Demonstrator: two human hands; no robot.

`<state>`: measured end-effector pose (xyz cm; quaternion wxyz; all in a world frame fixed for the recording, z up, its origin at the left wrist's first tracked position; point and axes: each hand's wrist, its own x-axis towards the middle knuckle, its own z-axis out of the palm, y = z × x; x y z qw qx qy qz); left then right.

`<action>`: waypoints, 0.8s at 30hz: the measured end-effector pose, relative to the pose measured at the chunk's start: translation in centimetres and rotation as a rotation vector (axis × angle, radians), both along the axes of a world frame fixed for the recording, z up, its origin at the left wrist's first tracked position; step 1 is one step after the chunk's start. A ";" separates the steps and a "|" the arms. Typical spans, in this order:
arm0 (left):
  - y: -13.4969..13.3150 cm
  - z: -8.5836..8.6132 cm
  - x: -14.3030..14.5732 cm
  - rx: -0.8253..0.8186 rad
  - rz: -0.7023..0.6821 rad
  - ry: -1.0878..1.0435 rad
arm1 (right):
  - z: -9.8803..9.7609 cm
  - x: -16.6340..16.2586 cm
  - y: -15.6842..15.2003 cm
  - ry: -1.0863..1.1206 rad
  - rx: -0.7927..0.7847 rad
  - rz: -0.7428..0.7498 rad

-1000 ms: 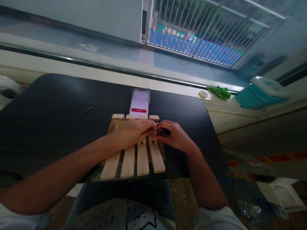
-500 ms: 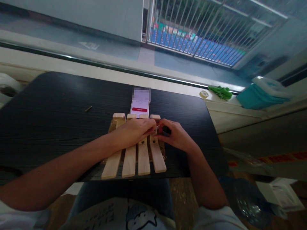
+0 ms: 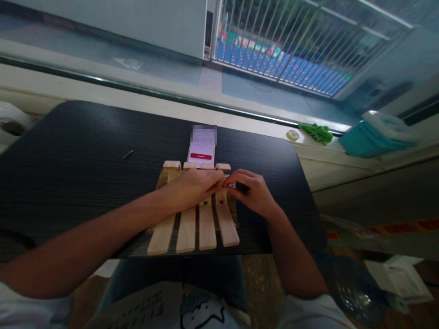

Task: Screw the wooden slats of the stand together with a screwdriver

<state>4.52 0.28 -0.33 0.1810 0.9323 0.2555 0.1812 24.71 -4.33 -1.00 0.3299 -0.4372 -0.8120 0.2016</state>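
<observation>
Several pale wooden slats (image 3: 207,228) with curled far ends lie side by side near the table's front edge, on a brown, shiny-looking backing (image 3: 161,178). Dark round holes show in two of them. My left hand (image 3: 206,181) lies palm down across the slats, its fingers bent together at the rightmost slat (image 3: 227,224). From the right, my right hand (image 3: 252,188) meets it there, thumb and fingers pinched. Something small, whitish or clear, shows at the right fingertips; its kind cannot be made out. What the left fingertips hold, if anything, is hidden.
A phone (image 3: 201,148) with a lit screen lies behind the slats on the black table (image 3: 85,183). Farther left is a small thin stick (image 3: 128,154). The sill bears a tape roll (image 3: 292,135), a green cloth (image 3: 317,132) and a teal container (image 3: 363,139).
My right thumb and fingers have drawn closer together at the rightmost slat. My left hand stays across the slats. The whole view has shifted slightly.
</observation>
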 end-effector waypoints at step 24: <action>-0.2 0.9 -2.9 0.128 -0.184 0.094 | -1.4 -0.4 0.1 -0.016 0.115 -0.050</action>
